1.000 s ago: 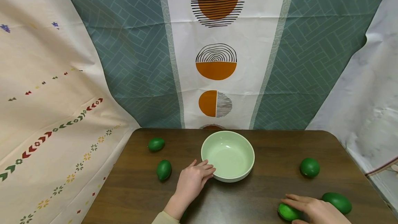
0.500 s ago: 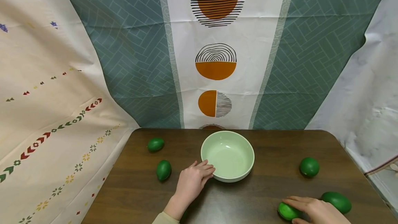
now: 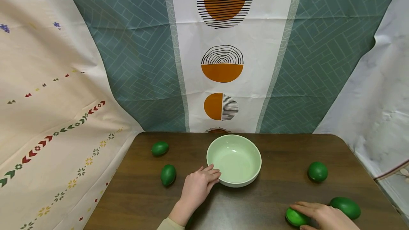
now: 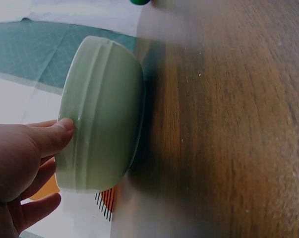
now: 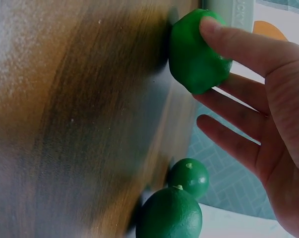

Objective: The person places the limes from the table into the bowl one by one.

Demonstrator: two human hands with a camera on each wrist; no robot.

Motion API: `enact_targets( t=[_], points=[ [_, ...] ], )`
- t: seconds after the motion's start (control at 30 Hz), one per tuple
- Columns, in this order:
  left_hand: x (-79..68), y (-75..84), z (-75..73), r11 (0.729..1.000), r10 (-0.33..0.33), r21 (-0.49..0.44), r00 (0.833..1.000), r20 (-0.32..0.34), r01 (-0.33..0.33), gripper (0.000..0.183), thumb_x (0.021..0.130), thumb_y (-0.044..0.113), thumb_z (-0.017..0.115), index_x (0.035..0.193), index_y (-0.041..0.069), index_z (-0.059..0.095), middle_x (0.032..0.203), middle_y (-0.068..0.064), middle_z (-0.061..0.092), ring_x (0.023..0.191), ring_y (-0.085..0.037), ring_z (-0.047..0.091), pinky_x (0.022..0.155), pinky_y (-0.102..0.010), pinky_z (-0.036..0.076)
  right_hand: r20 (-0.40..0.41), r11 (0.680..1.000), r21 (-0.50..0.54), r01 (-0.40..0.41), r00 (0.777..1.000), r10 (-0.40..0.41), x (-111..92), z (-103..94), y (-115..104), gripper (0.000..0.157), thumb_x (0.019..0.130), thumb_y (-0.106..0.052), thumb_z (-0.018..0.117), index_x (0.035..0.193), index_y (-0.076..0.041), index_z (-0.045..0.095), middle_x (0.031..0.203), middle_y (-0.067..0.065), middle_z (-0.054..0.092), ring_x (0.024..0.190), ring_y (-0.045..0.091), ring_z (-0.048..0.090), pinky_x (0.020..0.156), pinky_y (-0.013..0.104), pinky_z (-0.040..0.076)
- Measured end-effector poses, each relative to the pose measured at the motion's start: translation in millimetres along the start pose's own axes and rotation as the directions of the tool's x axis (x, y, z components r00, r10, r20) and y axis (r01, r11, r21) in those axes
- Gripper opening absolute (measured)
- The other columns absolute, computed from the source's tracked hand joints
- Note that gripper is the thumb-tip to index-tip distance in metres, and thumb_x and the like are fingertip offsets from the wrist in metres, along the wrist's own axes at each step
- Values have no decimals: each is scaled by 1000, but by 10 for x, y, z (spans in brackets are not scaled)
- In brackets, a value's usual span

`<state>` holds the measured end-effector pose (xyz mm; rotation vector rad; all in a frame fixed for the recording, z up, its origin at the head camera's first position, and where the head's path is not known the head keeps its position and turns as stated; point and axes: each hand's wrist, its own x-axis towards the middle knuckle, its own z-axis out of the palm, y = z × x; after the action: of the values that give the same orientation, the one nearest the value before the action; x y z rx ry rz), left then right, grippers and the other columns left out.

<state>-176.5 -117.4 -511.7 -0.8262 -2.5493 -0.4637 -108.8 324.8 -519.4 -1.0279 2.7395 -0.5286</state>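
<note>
One wooden table (image 3: 255,210) bears a pale-green bowl (image 3: 234,160), its rim pinched by the left hand (image 3: 197,187), seemingly for steadiness. The right hand (image 3: 324,217) pinches a bright lime (image 3: 295,217) right of the bowl. Two darker limes (image 3: 346,207) sit beyond that hand, two more limes (image 3: 168,175) left of the bowl; the left forearm (image 3: 180,210) mostly hides something green (image 3: 189,221).

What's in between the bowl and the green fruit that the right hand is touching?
In the head view, just bare brown table lies between the bowl and that green fruit.
</note>
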Motion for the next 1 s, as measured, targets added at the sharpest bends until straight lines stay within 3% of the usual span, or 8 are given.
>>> enact_targets(
  t=[0.67, 0.9, 1.0],
  points=[
    [-2, 6, -2, 1000, -25, -18, 1000, 12, 25, 25, 91, 21, 87, 116, 20, 86, 120, 10, 79, 123, -13, 71, 98, -44, 61, -40, 997, -46, 62, 997, -64, 20, 11, 24, 51, 100, -46, 76, 142, -18, 69, 130, -5, 73, 109, 7, 72, 71, 28, 61],
    [-10, 9, 5, 1000, -6, -23, 1000, -20, 5, 26, 89, 20, 89, 115, 19, 87, 119, 9, 79, 121, -14, 72, 95, -43, 62, -104, 992, -97, 79, 991, -89, 53, -15, -23, 51, 98, -48, 78, 138, -16, 72, 128, -9, 73, 109, 7, 72, 74, 29, 62],
    [-10, 6, 6, 1000, -9, -24, 1000, -17, 9, 27, 89, 20, 89, 115, 20, 87, 119, 9, 79, 121, -13, 72, 88, -42, 65, -127, 992, -111, 67, 989, -81, 72, -26, -55, 52, 98, -50, 77, 138, -17, 72, 128, -10, 73, 108, 8, 72, 73, 29, 62]
  ],
)
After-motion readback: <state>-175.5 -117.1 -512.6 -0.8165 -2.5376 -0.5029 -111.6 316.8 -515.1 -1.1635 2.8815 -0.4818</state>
